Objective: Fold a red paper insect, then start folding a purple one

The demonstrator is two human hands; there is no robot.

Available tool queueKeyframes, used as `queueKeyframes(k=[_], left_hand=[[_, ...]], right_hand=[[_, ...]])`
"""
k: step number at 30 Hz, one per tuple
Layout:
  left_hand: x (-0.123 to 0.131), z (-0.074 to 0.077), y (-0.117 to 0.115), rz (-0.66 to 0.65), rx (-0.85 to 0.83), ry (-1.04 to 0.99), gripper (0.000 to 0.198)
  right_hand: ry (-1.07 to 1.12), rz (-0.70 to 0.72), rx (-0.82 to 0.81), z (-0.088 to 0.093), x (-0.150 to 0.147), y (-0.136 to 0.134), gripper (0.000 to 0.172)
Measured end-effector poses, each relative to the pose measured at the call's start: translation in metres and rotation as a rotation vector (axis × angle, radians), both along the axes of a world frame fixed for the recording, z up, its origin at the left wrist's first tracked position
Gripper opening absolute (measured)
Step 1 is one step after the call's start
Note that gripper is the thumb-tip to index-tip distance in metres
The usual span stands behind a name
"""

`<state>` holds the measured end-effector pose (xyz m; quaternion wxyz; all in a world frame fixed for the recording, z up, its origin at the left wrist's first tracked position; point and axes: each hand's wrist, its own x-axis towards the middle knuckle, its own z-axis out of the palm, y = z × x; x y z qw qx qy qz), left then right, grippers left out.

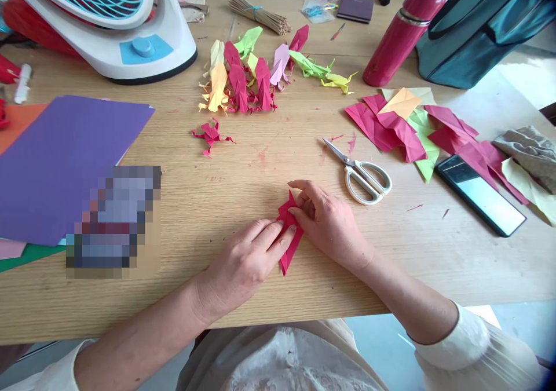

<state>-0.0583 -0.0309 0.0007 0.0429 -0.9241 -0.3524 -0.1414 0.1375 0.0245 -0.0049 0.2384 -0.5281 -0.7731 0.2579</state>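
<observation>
A folded piece of red origami paper lies on the wooden table in front of me, its pointed ends showing above and below my fingers. My left hand presses it down from the left with its fingertips. At its upper right edge, my right hand pinches the paper between thumb and bent fingers. Scissors with white handles rest beyond my right hand, blades partly apart. A small red folded figure sits farther up on the left. Behind it stand several finished paper figures in red, orange, green, purple and yellow.
Coloured paper sheets and a blurred-out phone-like object lie left, below a white fan. On the right are folded paper pieces, a phone, a red flask and a teal bag. Sticks lie at the back.
</observation>
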Motion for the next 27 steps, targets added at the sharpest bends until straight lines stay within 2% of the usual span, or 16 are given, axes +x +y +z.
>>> queueKeyframes(k=[8,14,24,27], left_hand=[[0.001,-0.001,0.000,0.029,-0.041,0.019,0.040],[0.002,-0.001,0.001,0.026,-0.044,-0.006,0.037],[0.001,-0.001,0.001,-0.001,-0.012,0.056,0.037],[0.002,0.001,0.001,0.009,-0.016,0.069,0.036]], right_hand=[[0.017,0.004,0.028,-0.002,0.002,-0.001,0.041],[0.013,0.005,0.039,-0.003,0.003,-0.004,0.024],[0.041,0.045,0.030,0.002,0.005,-0.002,0.012],[0.112,0.111,0.061,0.006,0.017,-0.012,0.018]])
